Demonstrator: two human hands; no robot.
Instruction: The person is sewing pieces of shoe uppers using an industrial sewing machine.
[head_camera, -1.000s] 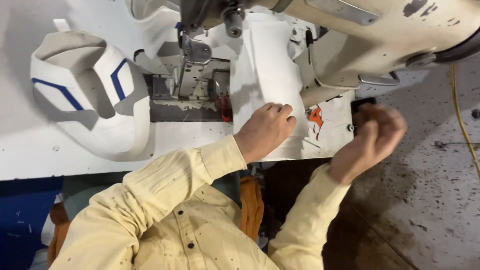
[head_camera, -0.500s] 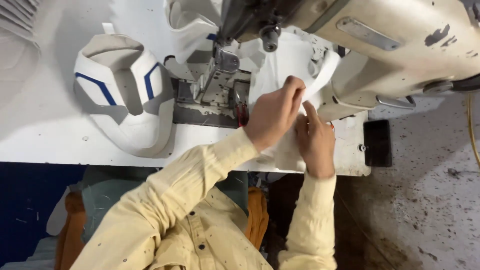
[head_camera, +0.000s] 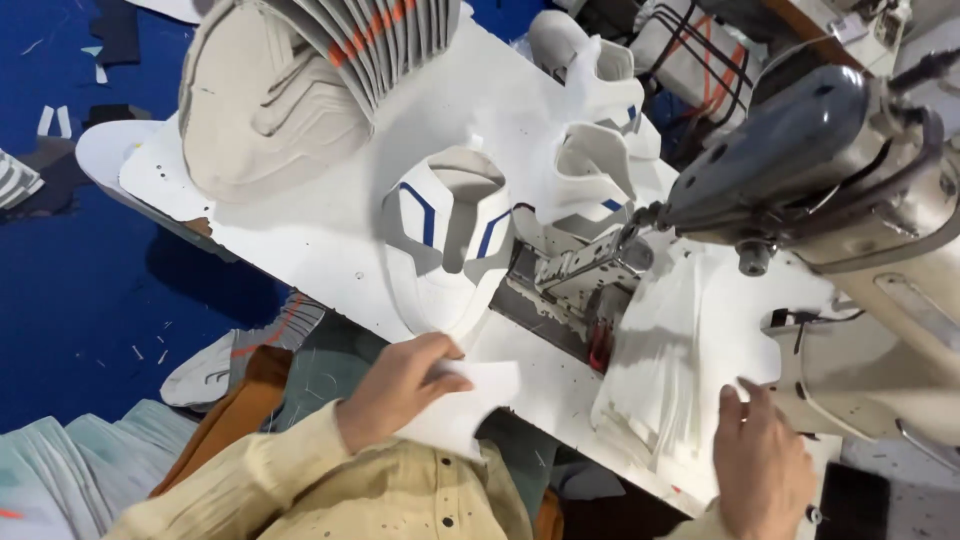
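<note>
My left hand (head_camera: 395, 390) grips a white cut piece (head_camera: 462, 405) off the table's near edge, clear of the machine (head_camera: 850, 190). Right hand (head_camera: 762, 465), fingers flat and loose, rests on the white stack (head_camera: 680, 350) by the needle, steadying it.

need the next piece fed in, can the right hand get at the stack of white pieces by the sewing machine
Probably yes. The right hand already rests at the edge of the stack of white pieces, nothing between them. The left hand holds a separate white piece, out of the way.
</note>
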